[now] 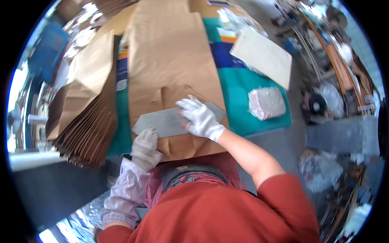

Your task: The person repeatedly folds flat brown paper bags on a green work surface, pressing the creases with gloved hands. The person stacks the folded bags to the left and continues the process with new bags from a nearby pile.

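Note:
A large brown paper bag (172, 48) lies lengthwise in front of me, its near end creased into folds. Across that end rests a flat grey plate (162, 121) with pointed ends. My right hand (198, 117), in a white knitted glove, lies on the plate's right part with fingers stretched out. At the bag's near left corner is my left hand (146, 150), also gloved. Its fingers are curled closed on the paper beside the plate's left end; the fingertips are partly hidden. A lilac sleeve cover is on the left forearm.
A fanned stack of brown paper bags (87, 121) stands left on the green-and-blue table cover (239, 117). On the right are a plastic-wrapped pale block (266, 103), a cream board (263, 56) and clear plastic film (237, 20). Cluttered goods line the far right.

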A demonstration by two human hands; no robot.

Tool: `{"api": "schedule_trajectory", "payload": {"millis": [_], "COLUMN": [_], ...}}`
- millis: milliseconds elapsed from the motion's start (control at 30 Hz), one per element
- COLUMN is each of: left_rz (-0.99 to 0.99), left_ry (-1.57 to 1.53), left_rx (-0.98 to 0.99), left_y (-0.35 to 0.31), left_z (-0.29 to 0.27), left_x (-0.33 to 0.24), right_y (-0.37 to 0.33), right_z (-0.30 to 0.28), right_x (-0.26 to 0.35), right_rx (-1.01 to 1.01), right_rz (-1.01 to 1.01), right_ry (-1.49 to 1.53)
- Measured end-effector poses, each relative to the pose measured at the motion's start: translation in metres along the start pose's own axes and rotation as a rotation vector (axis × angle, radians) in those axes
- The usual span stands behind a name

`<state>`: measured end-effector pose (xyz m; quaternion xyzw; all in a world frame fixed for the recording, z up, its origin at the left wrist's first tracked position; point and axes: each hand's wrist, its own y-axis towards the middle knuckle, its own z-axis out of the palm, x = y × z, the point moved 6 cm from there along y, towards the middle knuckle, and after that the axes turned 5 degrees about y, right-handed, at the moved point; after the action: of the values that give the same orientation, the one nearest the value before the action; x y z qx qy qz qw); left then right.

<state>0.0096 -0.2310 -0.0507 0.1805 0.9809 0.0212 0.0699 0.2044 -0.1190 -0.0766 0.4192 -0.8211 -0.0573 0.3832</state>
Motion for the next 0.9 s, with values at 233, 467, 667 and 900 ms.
{"api": "schedule_trajectory", "payload": {"millis": [233,467,667,900], "left_rz": [0.02,0.024,-0.006,0.016], "left_ry": [-0.013,-0.002,-0.01,0.016], "left_rx": [0.17,0.041,0.048,0.01], "left_y": [0.005,0.002,0.003,0.002], "left_z": [0.01,0.011,0.009,0.009], "left_x": [0.01,0.001,0.002,0.002], "right_y": [-0.013,-0.02,-0.018,-0.019], "right_z": [-0.004,0.003,0.003,0.005], "right_x": [0.005,0.002,0.002,0.001], "right_rx": [0.049,0.024,0.012,0.047], "right_rz": [0.077,0.088,0.083,0.085], "right_ry": [-0.239,-0.298,-0.29,-0.251]}}
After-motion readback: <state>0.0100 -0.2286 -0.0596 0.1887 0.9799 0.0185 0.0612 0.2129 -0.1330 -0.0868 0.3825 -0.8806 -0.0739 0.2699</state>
